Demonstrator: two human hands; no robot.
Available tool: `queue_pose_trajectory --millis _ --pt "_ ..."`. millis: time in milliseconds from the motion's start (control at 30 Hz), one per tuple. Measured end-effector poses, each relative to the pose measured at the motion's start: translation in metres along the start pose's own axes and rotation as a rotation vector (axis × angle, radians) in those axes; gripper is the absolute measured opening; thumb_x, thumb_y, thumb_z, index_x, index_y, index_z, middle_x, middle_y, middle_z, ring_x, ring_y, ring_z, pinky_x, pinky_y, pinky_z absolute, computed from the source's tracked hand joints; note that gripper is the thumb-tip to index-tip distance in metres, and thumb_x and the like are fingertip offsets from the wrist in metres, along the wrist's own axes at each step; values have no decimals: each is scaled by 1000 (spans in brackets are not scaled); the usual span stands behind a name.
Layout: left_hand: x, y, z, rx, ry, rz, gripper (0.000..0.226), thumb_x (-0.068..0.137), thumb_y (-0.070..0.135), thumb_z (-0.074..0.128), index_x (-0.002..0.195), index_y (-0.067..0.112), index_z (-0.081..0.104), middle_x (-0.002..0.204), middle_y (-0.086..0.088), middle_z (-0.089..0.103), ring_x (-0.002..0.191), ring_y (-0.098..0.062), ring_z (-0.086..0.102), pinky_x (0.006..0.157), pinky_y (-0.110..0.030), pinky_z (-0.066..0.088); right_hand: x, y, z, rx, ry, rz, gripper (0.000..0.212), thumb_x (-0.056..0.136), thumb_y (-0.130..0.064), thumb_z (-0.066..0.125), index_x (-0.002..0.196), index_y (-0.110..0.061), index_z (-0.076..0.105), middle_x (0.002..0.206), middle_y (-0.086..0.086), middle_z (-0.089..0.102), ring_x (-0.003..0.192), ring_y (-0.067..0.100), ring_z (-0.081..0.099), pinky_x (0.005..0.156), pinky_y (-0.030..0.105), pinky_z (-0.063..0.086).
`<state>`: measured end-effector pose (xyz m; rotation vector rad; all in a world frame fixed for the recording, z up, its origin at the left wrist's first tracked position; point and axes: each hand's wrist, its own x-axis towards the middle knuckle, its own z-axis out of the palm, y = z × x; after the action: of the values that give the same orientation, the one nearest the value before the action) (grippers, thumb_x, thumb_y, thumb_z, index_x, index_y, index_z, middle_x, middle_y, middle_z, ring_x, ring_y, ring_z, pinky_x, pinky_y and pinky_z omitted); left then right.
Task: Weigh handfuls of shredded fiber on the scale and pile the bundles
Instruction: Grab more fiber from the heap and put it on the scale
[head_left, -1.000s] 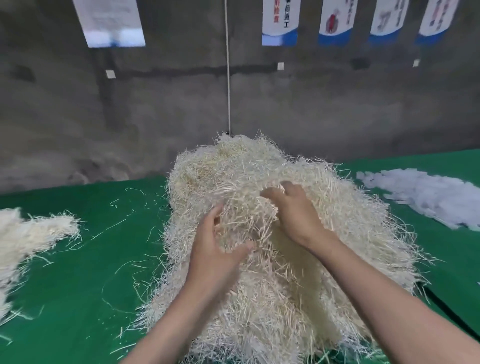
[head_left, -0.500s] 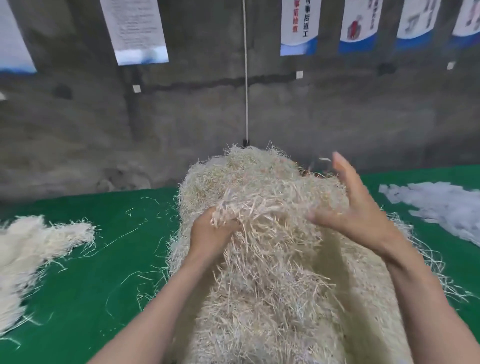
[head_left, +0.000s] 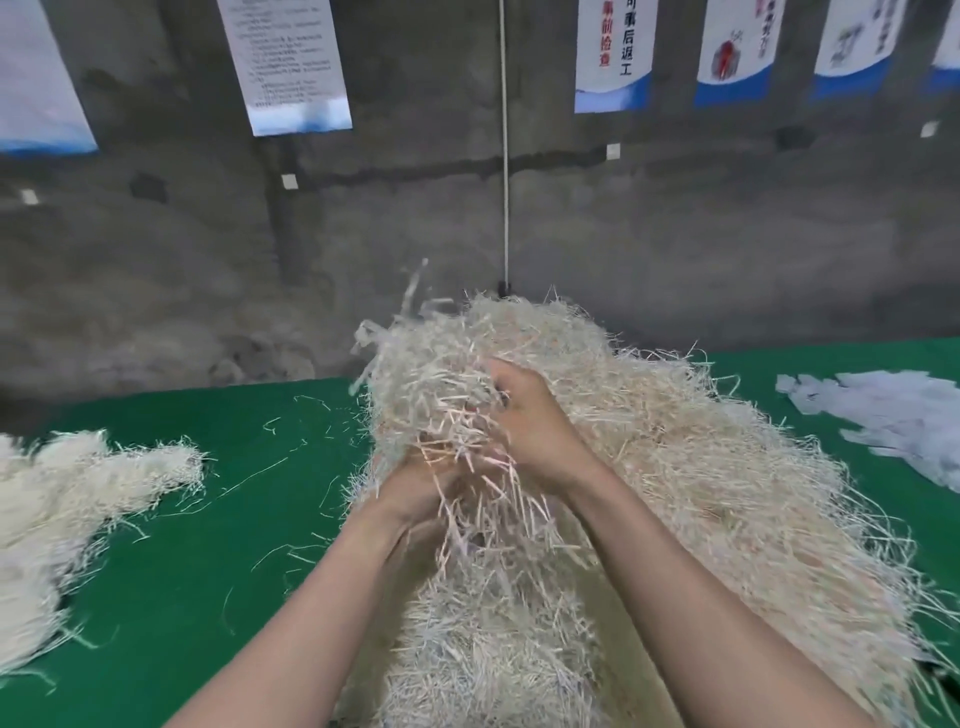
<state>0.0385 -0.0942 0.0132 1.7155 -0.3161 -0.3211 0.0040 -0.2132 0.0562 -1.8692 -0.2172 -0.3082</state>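
Note:
A big heap of pale shredded fiber (head_left: 701, 493) fills the middle and right of the green table (head_left: 218, 571). Both hands are buried in a raised handful of fiber (head_left: 431, 384) at the heap's left top. My left hand (head_left: 415, 483) grips the handful from below, its fingers mostly hidden by strands. My right hand (head_left: 530, 421) closes over the same clump from the right, fingers curled into it. No scale is in view.
A smaller pile of whiter fiber bundles (head_left: 67, 514) lies at the left edge. Flat white scraps (head_left: 893, 421) lie at the far right. Loose strands dot the green cloth. A grey concrete wall (head_left: 675, 249) with hanging posters and a thin cord rises right behind the table.
My right hand, open and lifted half a second ago, has come down and closed on the handful that my left hand holds. The clump has risen a little off the heap.

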Motion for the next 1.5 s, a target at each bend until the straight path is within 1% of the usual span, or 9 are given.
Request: queue_pose_trajectory --millis 167,367,500,633,867,1067,1233,1467,1500 --pt "-2 -2 -7 -456 142 -145 37 74 18 65 109 6 66 131 -17 55 127 -38 44 106 -57 33 -13 0 -27 216 37 -43 51 81 5 61 110 -36 51 108 -10 55 102 9 56 86 26 51" --pt "0 15 -7 -591 138 -137 52 57 27 67 106 12 61 122 -22 55 112 -38 56 83 -49 52 -6 28 0 -436 -157 114 130 49 -46 86 144 -45 -3 146 -7 29 113 15 47 103 44 42" --pt "8 29 -15 -668 175 -100 7 71 7 62 67 4 67 60 -12 67 50 -26 66 45 -37 55 8 85 13 -691 44 105 105 73 -28 76 145 -41 0 88 2 65 83 18 58 100 38 36" --pt "11 14 -30 -600 312 -142 15 90 -4 47 84 1 61 77 -18 66 63 -32 66 51 -41 57 -5 128 -36 -1027 150 162 75 81 -33 69 142 -34 26 69 -8 55 84 14 53 107 41 30" --pt "2 15 -20 -488 328 -99 16 89 -7 50 79 4 57 56 -8 63 42 -14 61 29 -20 42 -23 45 -87 -923 -160 300 110 62 -51 77 146 -44 7 141 -10 43 135 20 35 113 42 13" --pt "-5 30 -19 -460 208 -73 10 85 10 61 77 13 58 83 14 48 68 -14 54 62 -30 54 0 2 -10 -686 -159 -38 147 46 -51 85 143 -37 -24 158 -9 -10 145 15 -4 119 40 6" --pt "-5 29 -42 -355 228 -48 13 78 3 60 84 14 62 92 -14 68 81 -32 63 59 -35 55 0 62 47 -454 -40 246 97 79 3 61 146 -41 6 137 8 45 108 21 55 94 43 50" --pt "11 -1 -48 563 -176 -178 27 87 21 61 109 5 63 137 -13 49 119 -24 52 98 -29 43 4 84 13 -868 164 -53 13 74 -1 74 82 -4 64 89 13 64 93 30 59 101 8 24" --pt "10 1 -46 577 -215 -164 31 86 22 64 113 8 61 134 -10 53 114 -20 54 93 -23 43 1 90 10 -853 201 -130 23 63 -2 83 77 -1 65 81 18 65 79 34 63 86 43 51"
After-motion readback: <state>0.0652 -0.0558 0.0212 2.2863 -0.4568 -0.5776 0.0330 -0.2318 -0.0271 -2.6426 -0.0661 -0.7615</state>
